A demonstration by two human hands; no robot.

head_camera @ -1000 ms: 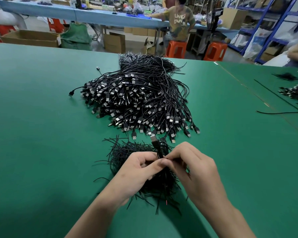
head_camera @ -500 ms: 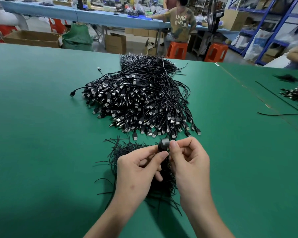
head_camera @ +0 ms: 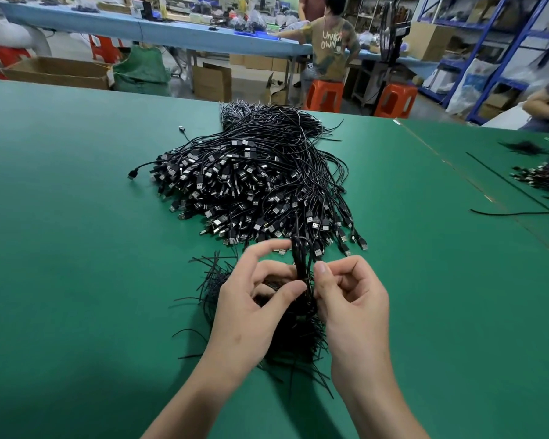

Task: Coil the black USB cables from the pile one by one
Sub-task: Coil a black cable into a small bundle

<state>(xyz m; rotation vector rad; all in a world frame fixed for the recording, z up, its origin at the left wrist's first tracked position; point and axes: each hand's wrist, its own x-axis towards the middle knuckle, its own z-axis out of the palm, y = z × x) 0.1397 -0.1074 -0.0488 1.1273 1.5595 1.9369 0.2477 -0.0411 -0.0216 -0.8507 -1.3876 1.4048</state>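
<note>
Here, the left hand [head_camera: 251, 305] is pinching a small coiled cable [head_camera: 299, 258] between its thumb and middle fingers, with the index finger arching up and forward over the top of the loop. The right hand [head_camera: 355, 305] is pressing its thumb against the other side of the same coil, its remaining fingers curled in toward the palm; whether they are also holding something thin against the coil is hard to make out. The coil is standing upright between the two hands, just at the near edge of the big pile of USB cables [head_camera: 254, 185], whose metal plugs are fanning out toward the person. Directly under the hands, on the near side of that pile, a heap of short black strands [head_camera: 298, 340] is lying on the green table [head_camera: 76, 248]. Left of the pile, one stray cable [head_camera: 140, 168] is trailing out with its plug on the mat. Far right of the pile, a smaller bunch of cables [head_camera: 539, 180] is sitting near the table edge. Beyond the pile, a person in a patterned shirt [head_camera: 330, 45] is standing by orange stools [head_camera: 325, 96].
</note>
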